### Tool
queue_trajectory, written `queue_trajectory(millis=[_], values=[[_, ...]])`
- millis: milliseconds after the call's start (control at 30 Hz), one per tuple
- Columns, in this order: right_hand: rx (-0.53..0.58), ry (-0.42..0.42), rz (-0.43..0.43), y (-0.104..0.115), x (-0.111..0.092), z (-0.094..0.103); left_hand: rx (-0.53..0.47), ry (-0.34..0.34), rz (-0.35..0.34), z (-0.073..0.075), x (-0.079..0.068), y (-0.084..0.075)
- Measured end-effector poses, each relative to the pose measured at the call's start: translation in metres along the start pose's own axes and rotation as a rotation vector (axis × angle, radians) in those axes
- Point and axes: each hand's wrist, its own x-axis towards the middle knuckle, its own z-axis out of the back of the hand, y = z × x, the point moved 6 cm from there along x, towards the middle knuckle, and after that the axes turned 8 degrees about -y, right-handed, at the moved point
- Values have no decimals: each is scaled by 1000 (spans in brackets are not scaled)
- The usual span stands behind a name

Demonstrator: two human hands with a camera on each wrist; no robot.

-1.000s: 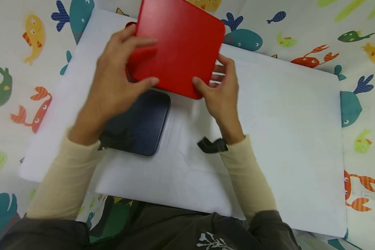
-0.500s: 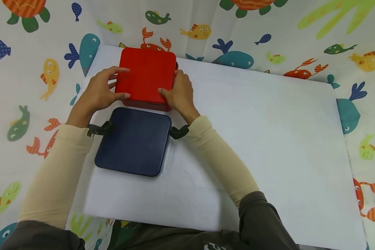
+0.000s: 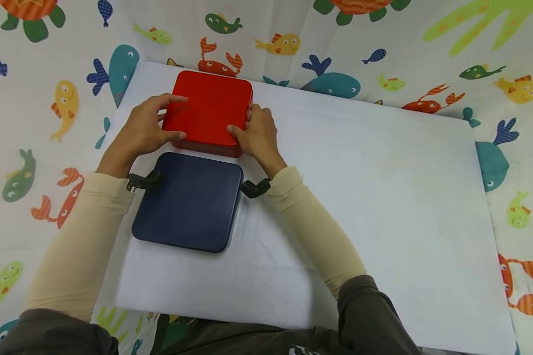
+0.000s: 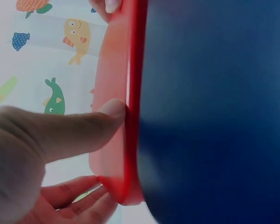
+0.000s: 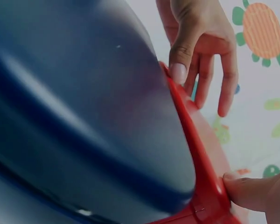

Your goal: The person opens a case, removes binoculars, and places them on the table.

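Note:
A red square box [image 3: 204, 140] with rounded corners stands at the back left of the white table surface, its flat red lid [image 3: 213, 106] lying over its top. My left hand [image 3: 146, 123] spans the box's left side, thumb on the lid near the front edge, index finger stretched over the lid; its other fingers reach down beside the left wall. At the right front corner my right hand [image 3: 261, 135] grips the box, thumb on top and fingers bent around the right side. Directly in front, a dark blue square box [image 3: 188, 202] lies between my wrists and fills much of both wrist views.
The white table surface [image 3: 382, 212] stretches to the right of my hands. Behind and around it hangs or lies a cloth [image 3: 266, 19] printed with sea animals. Black straps [image 3: 255, 188] circle both wrists.
The red lid, held up and tilted a second ago, has come down onto the red box. Since half a second ago it has shifted slightly right, covering the right rim. The head view has moved too.

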Motion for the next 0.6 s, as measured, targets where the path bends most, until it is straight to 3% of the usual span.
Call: queue_trajectory(millis=[233,400,600], values=[[95,-15,-16,-8,-6,-3,13,-17,-23,4,2,0],[136,-8,22,-10,-7,-5,7,-29,-31,6,1,2],[136,21,9,-16,-6,-7,-23,27,-7,-2,-4,7]])
